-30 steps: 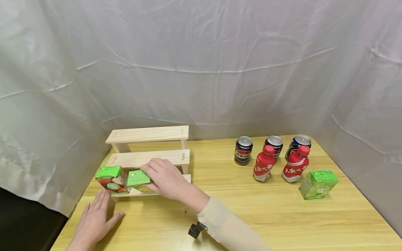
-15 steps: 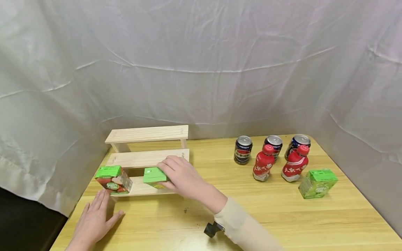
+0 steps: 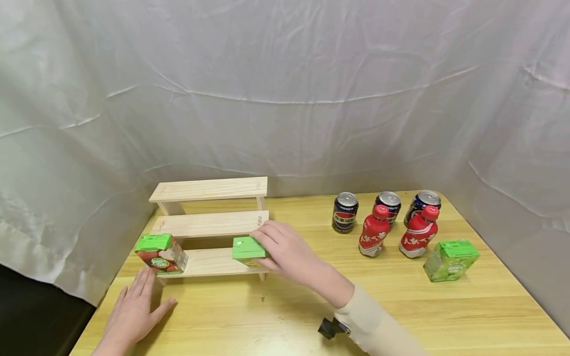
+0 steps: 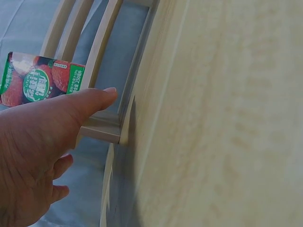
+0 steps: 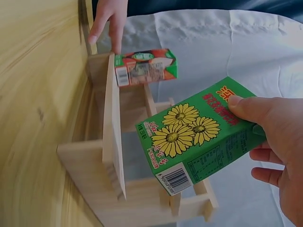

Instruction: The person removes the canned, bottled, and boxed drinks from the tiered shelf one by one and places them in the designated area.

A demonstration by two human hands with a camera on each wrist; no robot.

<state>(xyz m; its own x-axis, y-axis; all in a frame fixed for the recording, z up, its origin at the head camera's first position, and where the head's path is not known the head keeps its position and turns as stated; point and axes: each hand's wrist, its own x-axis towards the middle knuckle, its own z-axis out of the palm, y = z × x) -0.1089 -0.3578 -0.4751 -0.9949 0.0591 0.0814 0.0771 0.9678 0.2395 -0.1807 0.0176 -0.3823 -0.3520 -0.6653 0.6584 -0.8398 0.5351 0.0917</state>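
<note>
My right hand (image 3: pixel 294 254) grips the top of a green drink carton (image 5: pixel 194 130) with yellow flowers on its side. The carton is at the right end of the lowest step of a three-step wooden rack (image 3: pixel 209 262); whether it touches the board I cannot tell. A red drink carton (image 3: pixel 162 254) with a green top and fruit pictures stands at the left end of that same step. Just in front of it, my left hand (image 3: pixel 133 314) reaches to the rack's left front corner with straight fingers. The left wrist view shows its thumb (image 4: pixel 94 101) extended beside the rack.
To the right stand several dark blue cola cans (image 3: pixel 345 212), two red bottles (image 3: pixel 374 232) and a light green carton (image 3: pixel 451 262) on the wooden table (image 3: pixel 311 291). A pale curtain (image 3: pixel 285 99) encloses the back and sides.
My right hand has slid the green flower carton rightward along the lowest step, from beside the red carton to the right end. My left hand has stayed in place.
</note>
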